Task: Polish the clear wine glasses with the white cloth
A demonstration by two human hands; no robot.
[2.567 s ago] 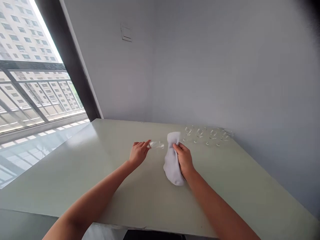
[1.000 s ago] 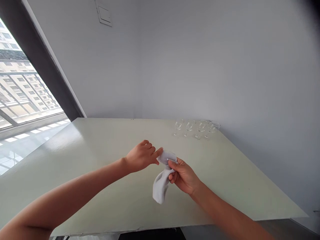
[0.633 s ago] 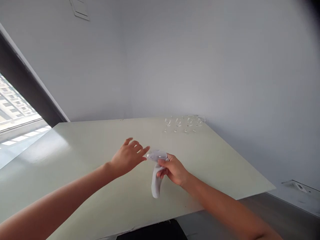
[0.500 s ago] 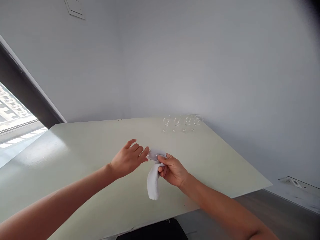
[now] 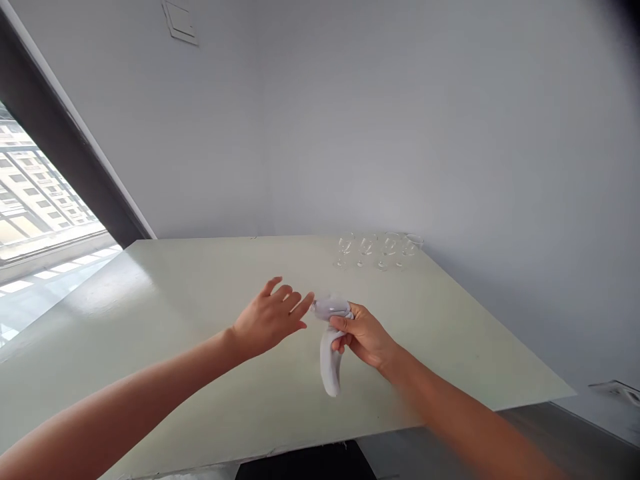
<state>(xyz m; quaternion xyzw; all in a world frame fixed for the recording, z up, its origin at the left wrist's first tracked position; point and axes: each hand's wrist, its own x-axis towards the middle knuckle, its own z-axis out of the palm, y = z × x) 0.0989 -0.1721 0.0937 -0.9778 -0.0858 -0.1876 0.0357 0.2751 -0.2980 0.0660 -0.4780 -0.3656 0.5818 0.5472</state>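
Note:
My left hand (image 5: pixel 273 317) is at the left end of a clear glass (image 5: pixel 330 307), thumb and forefinger closed at that end and the other fingers loosely curled. The glass lies sideways above the table and looks like a wine glass; its stem and foot are hard to make out. A white cloth (image 5: pixel 329 367) covers part of its bowl, and one end of it hangs down. My right hand (image 5: pixel 363 337) grips the cloth against the right side of the bowl, thumb on the near side.
Several clear wine glasses (image 5: pixel 367 247) stand upright in a group near the far right corner of the pale table (image 5: pixel 190 300). Walls meet behind it. A window (image 5: pixel 40 193) lies to the left, and a dark object (image 5: pixel 305 461) is below the front edge.
The view has swung slightly left, so everything appears further right. My right hand has turned a little with the cloth, and its hanging end looks narrower and more curved.

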